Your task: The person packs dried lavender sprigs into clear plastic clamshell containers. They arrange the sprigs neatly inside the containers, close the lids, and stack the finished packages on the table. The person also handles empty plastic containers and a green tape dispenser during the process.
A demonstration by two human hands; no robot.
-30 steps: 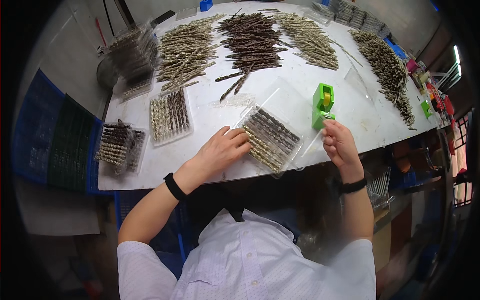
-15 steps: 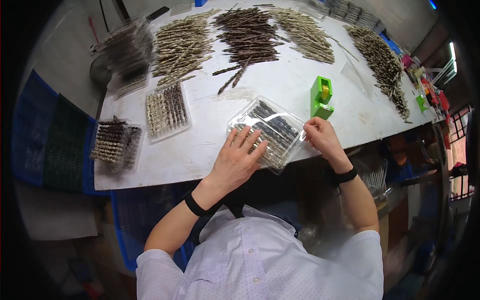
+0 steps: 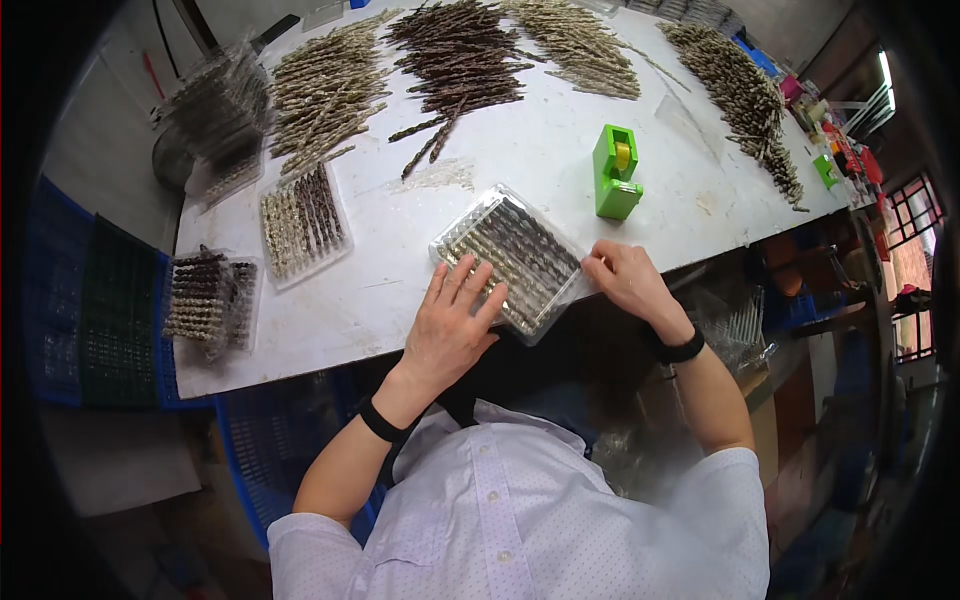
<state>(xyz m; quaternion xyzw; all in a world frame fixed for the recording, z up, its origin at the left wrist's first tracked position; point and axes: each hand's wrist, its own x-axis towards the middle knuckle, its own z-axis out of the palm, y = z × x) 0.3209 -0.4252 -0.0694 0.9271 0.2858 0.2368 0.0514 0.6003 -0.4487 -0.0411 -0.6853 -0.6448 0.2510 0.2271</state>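
Observation:
A clear plastic box (image 3: 520,250) lies at a slant by the table's near edge. Rows of twisted sticks fill it, dark brown ones on the far side and pale golden ones on the near side. My left hand (image 3: 453,315) rests on the box's near left part, its fingers spread over the pale rows. At the box's right corner my right hand (image 3: 632,285) is closed in a pinch. What sits between its fingertips is too small to make out. A green tape dispenser (image 3: 617,180) with a yellow roll stands just beyond the right hand.
Loose pale sticks (image 3: 325,90), dark sticks (image 3: 460,55), more pale sticks (image 3: 580,48) and a brownish pile (image 3: 735,105) line the far side. To the left are a filled box (image 3: 305,222), wrapped packs (image 3: 210,300) and stacked boxes (image 3: 220,110). Blue crates (image 3: 70,290) stand beside the table.
The whole view has shifted, so the table's things appear further left. The strong glare on the box has faded, showing the rows more clearly. Both hands keep about the same places on the box.

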